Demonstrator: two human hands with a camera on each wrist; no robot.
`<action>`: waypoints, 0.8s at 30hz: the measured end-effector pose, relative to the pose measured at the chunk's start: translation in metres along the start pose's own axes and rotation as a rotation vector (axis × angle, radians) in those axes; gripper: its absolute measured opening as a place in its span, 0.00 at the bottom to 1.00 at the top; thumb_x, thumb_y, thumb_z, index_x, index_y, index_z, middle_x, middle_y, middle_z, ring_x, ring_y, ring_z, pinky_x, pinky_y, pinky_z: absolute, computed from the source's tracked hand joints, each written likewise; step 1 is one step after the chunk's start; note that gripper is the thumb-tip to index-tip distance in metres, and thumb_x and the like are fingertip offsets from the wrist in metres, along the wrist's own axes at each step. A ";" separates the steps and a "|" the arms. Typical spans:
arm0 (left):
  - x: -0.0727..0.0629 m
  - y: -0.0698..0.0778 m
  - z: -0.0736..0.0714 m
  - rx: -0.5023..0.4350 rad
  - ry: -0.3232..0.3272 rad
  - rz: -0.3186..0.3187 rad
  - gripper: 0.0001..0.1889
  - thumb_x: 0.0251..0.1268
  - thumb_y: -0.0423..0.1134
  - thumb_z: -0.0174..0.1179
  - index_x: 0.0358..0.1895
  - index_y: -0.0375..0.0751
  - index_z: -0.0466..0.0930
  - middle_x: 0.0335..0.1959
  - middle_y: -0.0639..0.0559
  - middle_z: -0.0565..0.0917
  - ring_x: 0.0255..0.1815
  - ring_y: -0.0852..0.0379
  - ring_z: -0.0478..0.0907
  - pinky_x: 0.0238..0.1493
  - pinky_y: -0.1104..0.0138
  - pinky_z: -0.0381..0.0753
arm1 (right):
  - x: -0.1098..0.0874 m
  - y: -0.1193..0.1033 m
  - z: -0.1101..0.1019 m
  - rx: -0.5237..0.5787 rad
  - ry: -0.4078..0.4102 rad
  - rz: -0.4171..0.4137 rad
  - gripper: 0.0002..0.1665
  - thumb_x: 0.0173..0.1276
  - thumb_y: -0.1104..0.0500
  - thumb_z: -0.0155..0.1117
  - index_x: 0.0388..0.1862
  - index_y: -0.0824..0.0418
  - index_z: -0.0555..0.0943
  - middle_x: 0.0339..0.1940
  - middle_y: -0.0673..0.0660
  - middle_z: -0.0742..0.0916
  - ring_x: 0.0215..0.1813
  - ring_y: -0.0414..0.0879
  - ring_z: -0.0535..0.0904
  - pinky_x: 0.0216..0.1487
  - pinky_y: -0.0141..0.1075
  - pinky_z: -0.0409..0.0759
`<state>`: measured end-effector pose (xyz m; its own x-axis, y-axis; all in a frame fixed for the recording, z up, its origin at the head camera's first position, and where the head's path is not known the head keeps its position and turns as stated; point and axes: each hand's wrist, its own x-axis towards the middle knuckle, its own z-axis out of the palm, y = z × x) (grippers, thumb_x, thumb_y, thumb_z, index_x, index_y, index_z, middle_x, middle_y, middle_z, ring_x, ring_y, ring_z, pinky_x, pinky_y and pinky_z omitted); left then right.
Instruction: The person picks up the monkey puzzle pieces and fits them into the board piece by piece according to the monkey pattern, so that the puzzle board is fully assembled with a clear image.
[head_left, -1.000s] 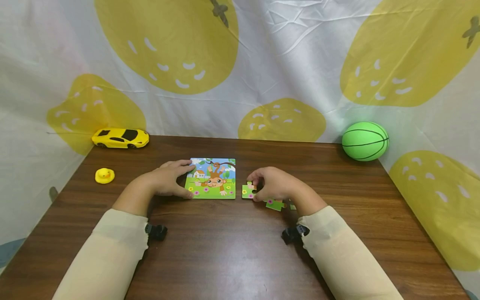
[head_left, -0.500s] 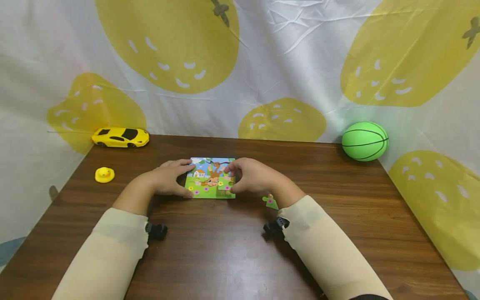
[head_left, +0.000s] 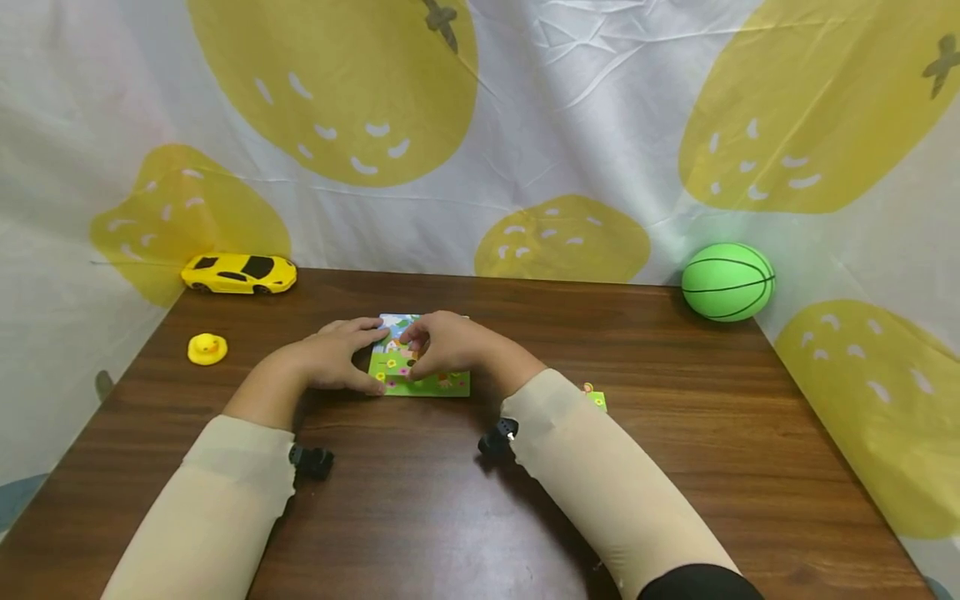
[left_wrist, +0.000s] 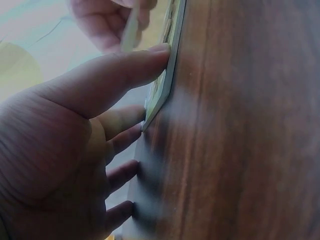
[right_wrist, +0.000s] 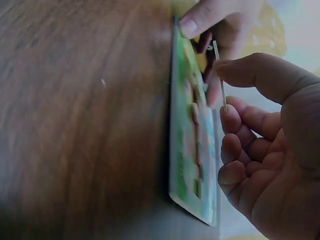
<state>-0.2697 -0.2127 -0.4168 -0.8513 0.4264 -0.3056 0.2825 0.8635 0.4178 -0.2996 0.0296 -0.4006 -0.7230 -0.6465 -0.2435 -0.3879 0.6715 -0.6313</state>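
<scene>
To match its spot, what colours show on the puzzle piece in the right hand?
Puzzle piece: mainly green, with yellow and pink flowers; head view shows it best.

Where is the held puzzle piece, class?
In the head view, the right hand pinches the puzzle piece above the left half of the puzzle board, near the left hand.

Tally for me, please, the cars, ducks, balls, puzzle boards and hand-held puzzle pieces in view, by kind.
Cars: 1, the yellow toy car
Ducks: 1, the yellow duck
Balls: 1, the green ball
Puzzle boards: 1, the puzzle board
Hand-held puzzle pieces: 1, the puzzle piece in the right hand
Total: 5
</scene>
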 end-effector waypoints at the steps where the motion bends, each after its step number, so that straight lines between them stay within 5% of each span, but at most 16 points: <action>1: 0.000 0.000 0.000 0.000 0.002 0.002 0.56 0.62 0.64 0.73 0.88 0.50 0.56 0.91 0.46 0.50 0.90 0.31 0.44 0.82 0.27 0.52 | 0.003 -0.001 0.001 -0.005 -0.008 0.006 0.34 0.64 0.54 0.81 0.68 0.57 0.83 0.53 0.52 0.87 0.48 0.44 0.86 0.50 0.34 0.87; 5: 0.000 -0.001 0.001 -0.004 0.009 0.009 0.55 0.62 0.63 0.74 0.88 0.49 0.56 0.91 0.46 0.50 0.90 0.31 0.44 0.82 0.27 0.51 | 0.010 -0.004 0.007 -0.049 -0.021 0.018 0.34 0.63 0.54 0.81 0.69 0.57 0.83 0.54 0.51 0.88 0.50 0.40 0.84 0.50 0.31 0.85; 12: 0.002 -0.003 0.001 -0.008 0.017 0.016 0.56 0.61 0.64 0.74 0.87 0.50 0.57 0.91 0.47 0.50 0.90 0.31 0.44 0.82 0.27 0.53 | 0.016 -0.006 0.013 -0.084 -0.048 0.056 0.36 0.64 0.55 0.80 0.70 0.57 0.82 0.51 0.51 0.88 0.35 0.39 0.83 0.40 0.33 0.86; 18: 0.002 -0.004 0.001 -0.008 0.014 0.023 0.56 0.62 0.64 0.74 0.88 0.49 0.56 0.91 0.47 0.50 0.90 0.31 0.44 0.81 0.27 0.53 | 0.017 -0.008 0.014 -0.129 -0.049 0.048 0.36 0.65 0.52 0.81 0.72 0.55 0.82 0.52 0.48 0.88 0.45 0.38 0.84 0.48 0.32 0.85; 24: 0.001 -0.004 0.000 -0.015 0.010 0.032 0.55 0.62 0.63 0.74 0.88 0.48 0.56 0.91 0.46 0.50 0.89 0.30 0.44 0.81 0.26 0.52 | 0.016 -0.009 0.014 -0.069 -0.089 0.079 0.39 0.66 0.52 0.81 0.75 0.55 0.79 0.55 0.50 0.86 0.25 0.41 0.80 0.29 0.35 0.86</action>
<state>-0.2718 -0.2156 -0.4193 -0.8465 0.4509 -0.2832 0.3029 0.8453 0.4402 -0.2995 0.0077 -0.4091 -0.7002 -0.6185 -0.3566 -0.3724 0.7426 -0.5567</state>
